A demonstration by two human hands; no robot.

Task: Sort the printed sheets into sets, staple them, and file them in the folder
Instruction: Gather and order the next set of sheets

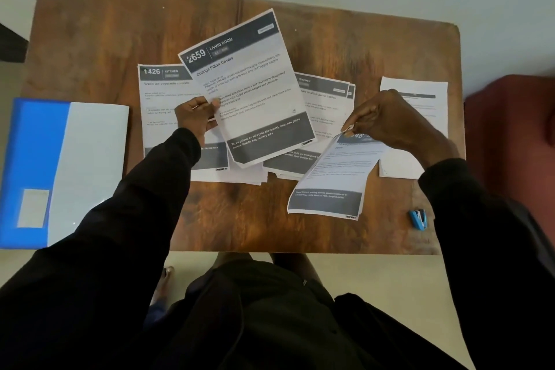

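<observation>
1. I see the left hand [195, 117] pinching the living-room sheet [249, 90], raised over the loose sheets [163, 99] on the table [90, 39];
2. the right hand [387, 120] pinches a second sheet [330, 180] by its top edge;
3. the folder [60, 171] lies at the table's left edge; the stapler [418, 219] lies front right.

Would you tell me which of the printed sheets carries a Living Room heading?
The sheet numbered 2659, titled Change Pillow Covers, pinched in the left hand; sheet 1426 and the pump-bottles sheet read Kitchen.

left grip [192, 119] pinching, right grip [390, 117] pinching
</observation>
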